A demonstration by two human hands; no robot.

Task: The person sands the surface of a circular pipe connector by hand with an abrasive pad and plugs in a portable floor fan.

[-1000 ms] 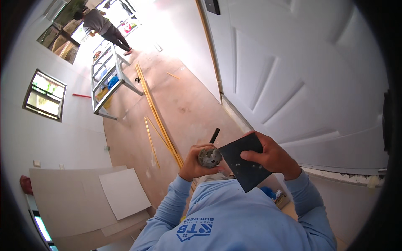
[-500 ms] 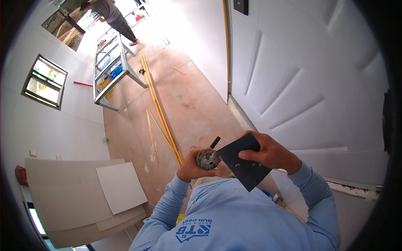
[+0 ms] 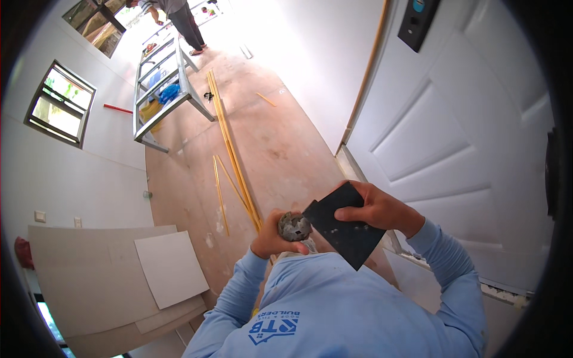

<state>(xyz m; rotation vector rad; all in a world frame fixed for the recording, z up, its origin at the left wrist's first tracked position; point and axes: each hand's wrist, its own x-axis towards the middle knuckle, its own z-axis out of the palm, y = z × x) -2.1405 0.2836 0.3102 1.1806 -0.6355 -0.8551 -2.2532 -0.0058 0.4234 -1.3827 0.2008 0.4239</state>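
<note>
Close in front of the light-blue shirt (image 3: pixel 352 298), above the reddish-brown floor (image 3: pixel 283 143), the left hand (image 3: pixel 271 235) is wrapped around a round grey thing (image 3: pixel 295 228) whose rough, mottled end faces up. Just to its right, the right hand (image 3: pixel 385 207) is clamped on a dark flat plate (image 3: pixel 346 227) flecked with pale spots, its thumb pressed across the upper face and its other fingers mostly hidden behind. The plate tilts, one corner pointing down toward the shirt; its left corner comes right up to the round thing, though I cannot tell whether they touch. Beyond the hands, long yellow strips (image 3: pixel 225 134) lie on the floor, near a grey metal frame (image 3: pixel 186 95) with a blue bundle (image 3: pixel 169 93) showing in it. Another person (image 3: pixel 186 27) stands past that. Pale boards (image 3: pixel 83 286) lie at the left, and a white panelled door (image 3: pixel 430 137) rises at the right.
</note>
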